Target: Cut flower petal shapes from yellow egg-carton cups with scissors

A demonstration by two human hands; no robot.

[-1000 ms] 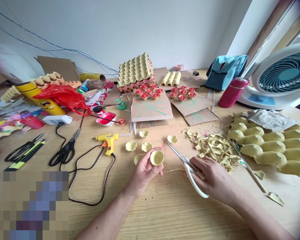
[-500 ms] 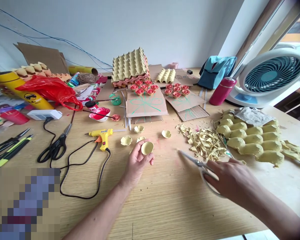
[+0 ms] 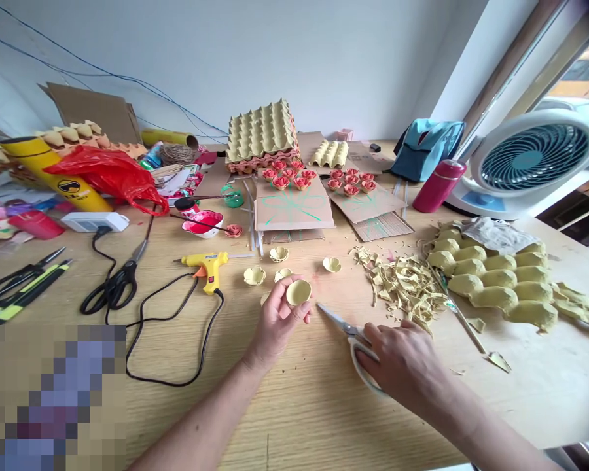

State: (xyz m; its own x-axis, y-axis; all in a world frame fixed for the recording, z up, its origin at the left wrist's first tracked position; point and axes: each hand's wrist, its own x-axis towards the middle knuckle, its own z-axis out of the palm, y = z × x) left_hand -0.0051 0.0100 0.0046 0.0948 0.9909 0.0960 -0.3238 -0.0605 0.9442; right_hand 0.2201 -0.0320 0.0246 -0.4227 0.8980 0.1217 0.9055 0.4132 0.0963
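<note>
Brought the white-handled scissors (image 3: 352,331) leftward since half a second ago, from well apart to tip just beside the yellow egg-carton cup (image 3: 299,292). Gripping their handles in the right hand (image 3: 405,356), fingers curled round. Still pinching the cup in the left hand (image 3: 277,320), between thumb at lower rim and fingers at left, hollow toward the camera, near the petal-cut cups (image 3: 254,275) on the table (image 3: 324,418).

Pink bottle (image 3: 439,187) between blue bag (image 3: 425,154) and white fan (image 3: 531,159)
</note>
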